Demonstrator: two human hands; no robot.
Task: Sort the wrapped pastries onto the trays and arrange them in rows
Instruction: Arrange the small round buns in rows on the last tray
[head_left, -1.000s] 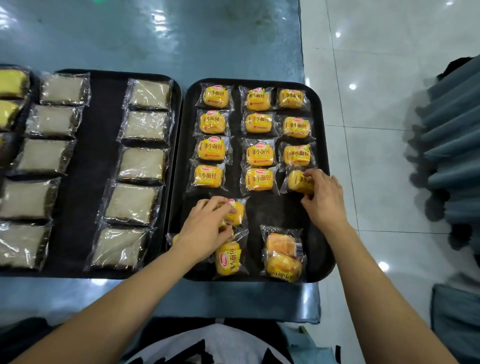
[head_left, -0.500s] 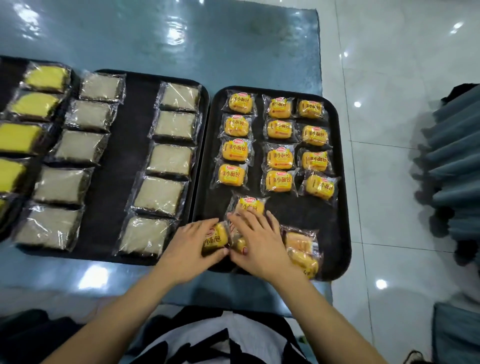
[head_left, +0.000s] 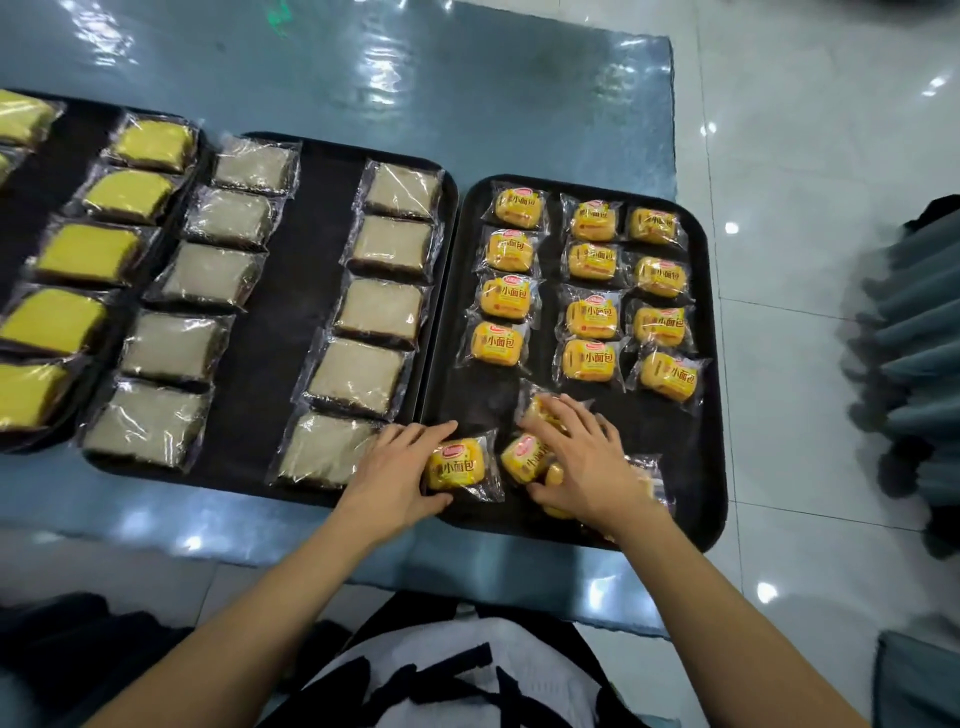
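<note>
since the earlier frames the right hand (head_left: 582, 462) has left the far end of the bun rows and come down over the loose buns at the near edge, next to the left hand (head_left: 397, 470); the view has also swung left, so more yellow cake shows.

at far left a dark tray (head_left: 31, 208) carries a column of wrapped yellow cake slices (head_left: 85, 254). next, the middle tray (head_left: 291, 312) holds two columns of pale wrapped slices (head_left: 208, 273), five in each, with a bare dark strip between them. the left hand lies over the near right corner of this tray, fingers and thumb curled round one wrapped bun (head_left: 457, 465) that sits at the near left corner of the right tray (head_left: 709, 415).

on that right tray, three columns of four yellow buns (head_left: 592, 317) lie in rows at the far end (the nearest one in the right column sits a little askew). nearer, the right hand is spread, palm down, pressing on a small heap of loose buns (head_left: 524, 457); how many are under it cannot be told. a clear wrapper edge shows just right of the hand.

all trays rest on a glossy blue worktop (head_left: 467, 78), with pale floor tiles (head_left: 805, 156) to the right.
</note>
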